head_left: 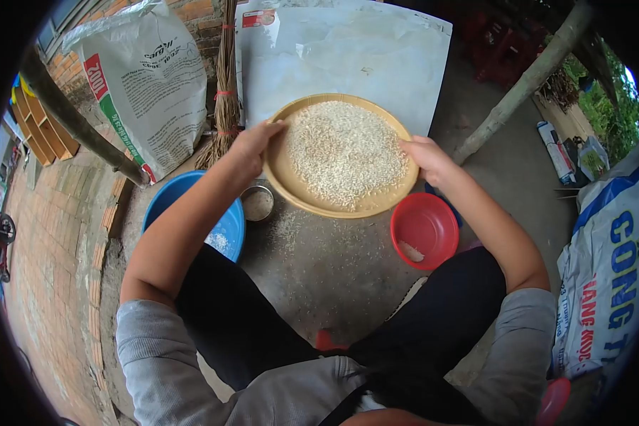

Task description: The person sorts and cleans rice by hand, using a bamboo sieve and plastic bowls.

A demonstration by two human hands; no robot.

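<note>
A round, shallow yellow tray (285,186) is held up in front of me, with a broad layer of pale grains (348,153) spread over most of it. My left hand (254,148) grips its left rim, fingers hidden partly under the edge. At the right rim, my right hand (427,157) is closed on the tray, thumb on top. Below the tray's right side is a red basin (424,231) with a few grains inside. A blue basin (170,192), holding some white material, stands to the left behind my forearm. Beside it is a small metal bowl (257,204) containing grains.
A white sack (145,92) and a straw broom (225,85) stand at the back left. A white board (341,53) leans behind the tray. Wooden poles (522,85) slant at both sides. Another sack (607,277) lies at right. Grains are scattered on the floor (298,263).
</note>
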